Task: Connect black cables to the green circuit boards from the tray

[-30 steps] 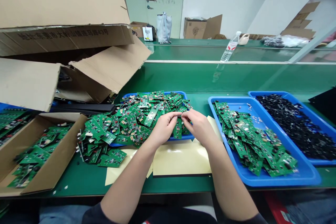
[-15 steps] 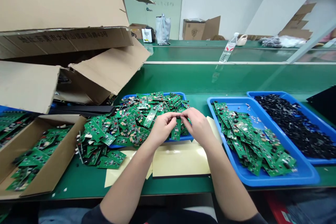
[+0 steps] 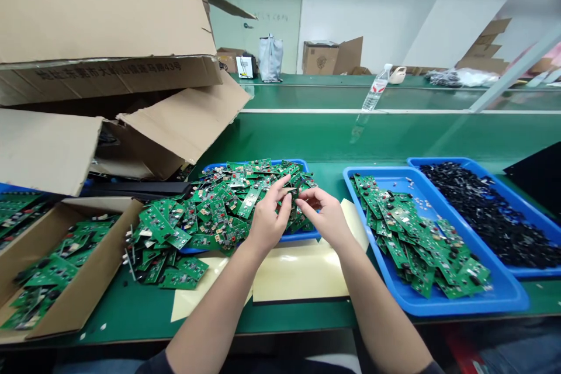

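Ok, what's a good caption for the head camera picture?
Left fingers hold a small board near a blue tray heaped with circuit boards.

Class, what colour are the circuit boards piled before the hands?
The circuit boards are mainly green, best seen in the head view.

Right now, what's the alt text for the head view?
Bare left hand and right hand finger a green circuit board above a blue plastic tray heaped with more. At right, one blue tray holds green boards, another small black parts.
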### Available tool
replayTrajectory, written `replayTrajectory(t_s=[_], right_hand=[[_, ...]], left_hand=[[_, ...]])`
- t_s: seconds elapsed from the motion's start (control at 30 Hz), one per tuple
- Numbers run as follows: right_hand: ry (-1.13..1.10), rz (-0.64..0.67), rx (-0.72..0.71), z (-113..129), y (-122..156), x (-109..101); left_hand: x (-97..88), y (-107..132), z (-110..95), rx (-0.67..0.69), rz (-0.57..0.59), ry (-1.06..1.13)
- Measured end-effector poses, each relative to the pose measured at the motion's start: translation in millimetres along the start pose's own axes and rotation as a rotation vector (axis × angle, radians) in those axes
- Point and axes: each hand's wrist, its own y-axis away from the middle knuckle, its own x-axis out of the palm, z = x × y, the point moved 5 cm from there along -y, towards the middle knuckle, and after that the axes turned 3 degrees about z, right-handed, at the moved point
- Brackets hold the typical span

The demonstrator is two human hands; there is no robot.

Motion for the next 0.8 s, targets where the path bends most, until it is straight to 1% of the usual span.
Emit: replayTrajectory(t_s=[0.13, 0.27, 0.37, 0.5, 0.57, 0.67, 0.8], right_hand=[[-0.108, -0.026, 0.039, -3, -1, 2], [-0.171, -0.007, 0.076, -9, -2, -1], [-0.216, 0.010, 0.088, -13, -3, -6], [-0.259, 0.066, 0.096, -15, -4, -7], [-0.247, 0.085, 0.101, -14, -4, -7], [-0.218, 0.042, 0.083, -11, -3, -8], [-0.197, -0.024, 0.039, -6, -1, -11]], left_hand=[[1.6, -2, 4, -0.118, 0.054, 0.121], [-0.1, -5, 4, -0.208, 0.117, 0.249], [-0.7, -6, 4, -0.253, 0.172, 0.343], [-0.7, -6, 10, -0.282, 0.174, 0.417], [0.0, -6, 13, -0.292, 0.163, 0.433], [0.6, -6, 14, -0.281, 0.150, 0.414], [-1.0, -7, 8, -0.204, 0.158, 0.246]])
